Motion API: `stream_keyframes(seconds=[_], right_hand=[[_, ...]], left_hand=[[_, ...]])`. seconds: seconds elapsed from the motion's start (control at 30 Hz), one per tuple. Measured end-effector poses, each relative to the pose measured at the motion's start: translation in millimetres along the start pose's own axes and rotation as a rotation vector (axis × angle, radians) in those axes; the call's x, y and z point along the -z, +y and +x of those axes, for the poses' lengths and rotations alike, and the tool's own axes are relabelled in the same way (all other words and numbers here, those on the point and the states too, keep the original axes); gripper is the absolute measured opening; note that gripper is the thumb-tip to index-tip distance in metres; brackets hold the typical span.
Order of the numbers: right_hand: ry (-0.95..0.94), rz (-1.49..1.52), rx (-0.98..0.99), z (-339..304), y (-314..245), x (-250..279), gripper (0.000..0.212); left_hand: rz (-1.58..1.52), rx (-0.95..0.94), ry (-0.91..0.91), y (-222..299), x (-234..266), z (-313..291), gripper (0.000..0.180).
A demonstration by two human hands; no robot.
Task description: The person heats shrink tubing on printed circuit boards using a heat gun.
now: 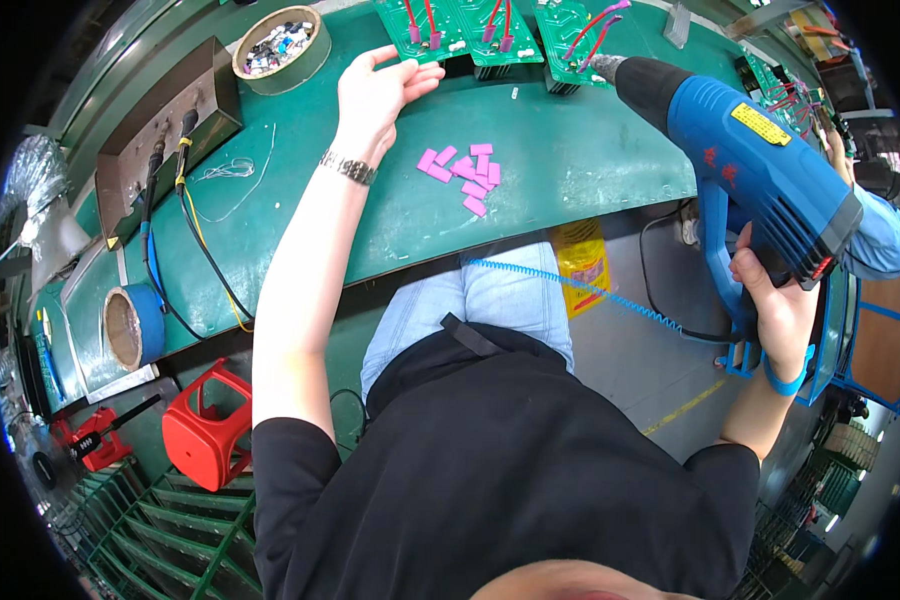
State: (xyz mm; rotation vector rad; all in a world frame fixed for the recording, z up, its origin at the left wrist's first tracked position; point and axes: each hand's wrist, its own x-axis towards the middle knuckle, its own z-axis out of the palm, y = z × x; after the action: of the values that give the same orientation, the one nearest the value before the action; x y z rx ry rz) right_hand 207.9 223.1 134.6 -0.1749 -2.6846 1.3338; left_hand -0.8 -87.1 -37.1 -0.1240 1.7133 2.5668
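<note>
In my right hand (780,310) is a blue heat gun (760,150), held by its handle. Its dark nozzle points left, close to the red wires of the rightmost green circuit board (568,45). My left hand (380,95) is open, its fingers stretched out at the near edge of the left circuit board (420,25). A middle circuit board (500,30) stands between them. Pairs of red wires with pink sleeves rise from the boards. Several small flat pink sleeve pieces (465,172) lie loose on the green tabletop (580,150) nearer to me.
A round tub (315,60) of small parts stands back left. Beside it are a brown metal tray (135,170), soldering irons with cables (185,135) and a blue tape roll (140,325). A red stool (205,425) sits lower left. A co-worker's blue sleeve (882,230) shows at right.
</note>
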Motion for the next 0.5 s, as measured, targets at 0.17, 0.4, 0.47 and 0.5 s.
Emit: stream_keyframes(seconds=[0.17, 0.4, 0.47, 0.5], right_hand=[[-0.02, -0.021, 0.031, -5, -3, 2, 0.021], [-0.137, 0.031, 0.118, 23, -7, -27, 0.017], [-0.152, 0.03, 0.13, 26, -7, -31, 0.018], [-0.139, 0.088, 0.084, 27, -8, -32, 0.017]], left_hand=[[0.07, 0.012, 0.017, 8, 5, 1, 0.036], [0.07, 0.026, 0.027, 12, 13, -10, 0.036], [0.075, 0.021, 0.021, 11, 12, -16, 0.035], [0.056, 0.026, 0.009, 10, 11, -18, 0.037]])
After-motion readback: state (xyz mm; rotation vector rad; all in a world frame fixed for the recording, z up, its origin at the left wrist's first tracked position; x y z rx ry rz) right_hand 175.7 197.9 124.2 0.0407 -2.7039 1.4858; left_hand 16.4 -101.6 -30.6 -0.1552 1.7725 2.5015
